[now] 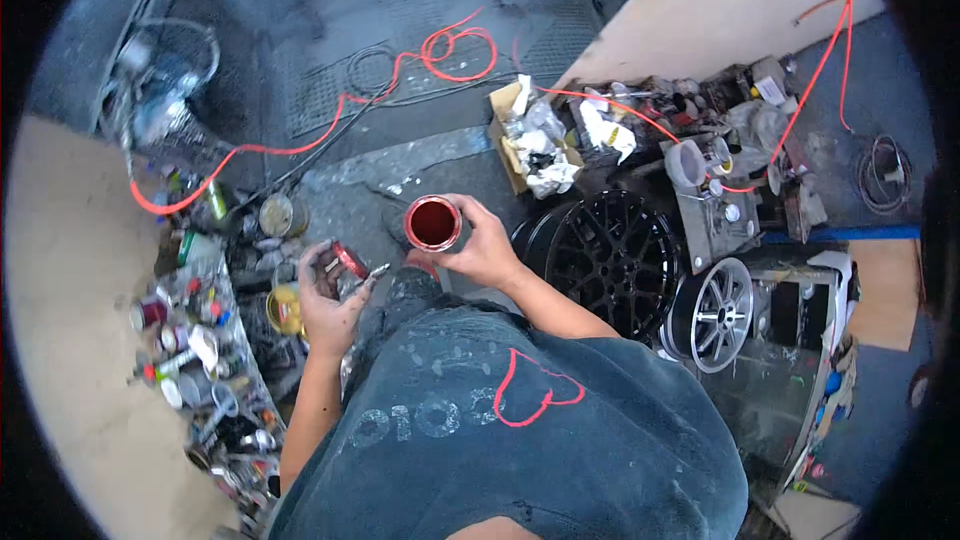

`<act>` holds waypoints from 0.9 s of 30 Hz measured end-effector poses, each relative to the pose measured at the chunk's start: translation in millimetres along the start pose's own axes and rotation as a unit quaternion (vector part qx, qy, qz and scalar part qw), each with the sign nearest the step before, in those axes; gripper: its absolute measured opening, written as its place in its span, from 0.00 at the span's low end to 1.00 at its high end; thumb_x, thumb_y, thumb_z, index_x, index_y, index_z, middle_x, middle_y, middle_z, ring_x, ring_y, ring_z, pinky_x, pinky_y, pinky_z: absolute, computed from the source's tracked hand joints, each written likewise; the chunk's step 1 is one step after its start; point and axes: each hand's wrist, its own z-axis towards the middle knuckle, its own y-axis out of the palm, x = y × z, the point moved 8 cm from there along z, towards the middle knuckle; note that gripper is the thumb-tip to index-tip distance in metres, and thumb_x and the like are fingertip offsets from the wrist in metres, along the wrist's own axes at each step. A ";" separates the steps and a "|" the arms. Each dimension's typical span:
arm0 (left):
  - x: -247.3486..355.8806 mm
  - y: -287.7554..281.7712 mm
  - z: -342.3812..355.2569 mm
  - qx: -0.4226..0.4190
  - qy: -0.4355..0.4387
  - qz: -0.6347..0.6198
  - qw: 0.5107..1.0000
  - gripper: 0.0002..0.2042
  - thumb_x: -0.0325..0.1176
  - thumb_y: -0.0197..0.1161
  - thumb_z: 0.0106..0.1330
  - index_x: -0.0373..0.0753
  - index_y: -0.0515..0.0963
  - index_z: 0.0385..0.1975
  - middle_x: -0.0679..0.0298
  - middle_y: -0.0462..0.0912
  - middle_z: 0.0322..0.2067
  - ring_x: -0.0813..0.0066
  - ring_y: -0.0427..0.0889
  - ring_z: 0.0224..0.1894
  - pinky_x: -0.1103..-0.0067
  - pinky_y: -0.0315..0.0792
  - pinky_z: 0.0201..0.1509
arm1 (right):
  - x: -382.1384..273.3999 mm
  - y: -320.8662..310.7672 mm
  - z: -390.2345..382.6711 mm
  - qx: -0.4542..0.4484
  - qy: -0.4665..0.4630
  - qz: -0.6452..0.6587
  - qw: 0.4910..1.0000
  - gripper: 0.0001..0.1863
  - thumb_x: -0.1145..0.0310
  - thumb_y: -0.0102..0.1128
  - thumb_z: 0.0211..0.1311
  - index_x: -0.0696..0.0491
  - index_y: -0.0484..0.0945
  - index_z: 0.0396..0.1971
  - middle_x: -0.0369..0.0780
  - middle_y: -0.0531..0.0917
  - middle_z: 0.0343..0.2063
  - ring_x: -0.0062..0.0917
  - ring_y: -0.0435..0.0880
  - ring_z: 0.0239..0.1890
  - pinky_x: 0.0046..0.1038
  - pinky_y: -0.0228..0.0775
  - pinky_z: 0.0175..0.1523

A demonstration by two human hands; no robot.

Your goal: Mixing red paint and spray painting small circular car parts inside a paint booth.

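Note:
My right hand (483, 240) is wrapped round an open round can (408, 223), its mouth facing up. Dark red liquid, apparently paint, fills the inside, and red smears mark the metal rim. To the left, lower down, my left hand (333, 302) has its fingers curled round a red-stained round lid (349, 260). A thin silvery tool (378, 270) sticks out by the thumb of that hand; its kind is too small to make out. The can and the lid are apart.
A crowded bench (240, 325) of cans and bottles runs along the left. On the right stand a black wheel rim (612, 258) and a silver wheel rim (722, 315). Ahead are a cardboard box (508, 175) of crumpled wrapping and a red hose (340, 115) across the floor.

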 end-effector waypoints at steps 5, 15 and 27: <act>-21.4 -7.1 105.9 0.007 -0.031 0.005 0.999 0.36 0.22 0.72 0.48 0.36 0.62 0.59 0.58 0.70 0.53 0.69 0.73 0.54 0.72 0.69 0.59 | 22.9 2.8 101.0 -0.006 0.019 0.006 1.000 0.35 0.64 0.78 0.35 0.56 0.75 0.49 0.44 0.80 0.47 0.37 0.80 0.51 0.34 0.71 0.57; 42.7 108.5 275.0 -0.319 0.157 0.366 0.860 0.34 0.27 0.75 0.40 0.35 0.72 0.53 0.49 0.72 0.53 0.49 0.71 0.56 0.65 0.68 0.61 | 55.5 16.8 217.2 -0.056 0.015 -0.083 0.995 0.38 0.64 0.77 0.33 0.52 0.74 0.52 0.43 0.79 0.50 0.38 0.76 0.56 0.37 0.63 0.63; 16.3 229.0 352.3 -0.327 0.113 0.425 0.837 0.37 0.32 0.78 0.38 0.36 0.71 0.54 0.51 0.73 0.53 0.50 0.72 0.55 0.63 0.69 0.58 | 132.2 -53.2 290.8 -0.119 -0.003 -0.021 0.993 0.38 0.59 0.76 0.31 0.52 0.73 0.51 0.42 0.80 0.48 0.39 0.77 0.54 0.39 0.64 0.60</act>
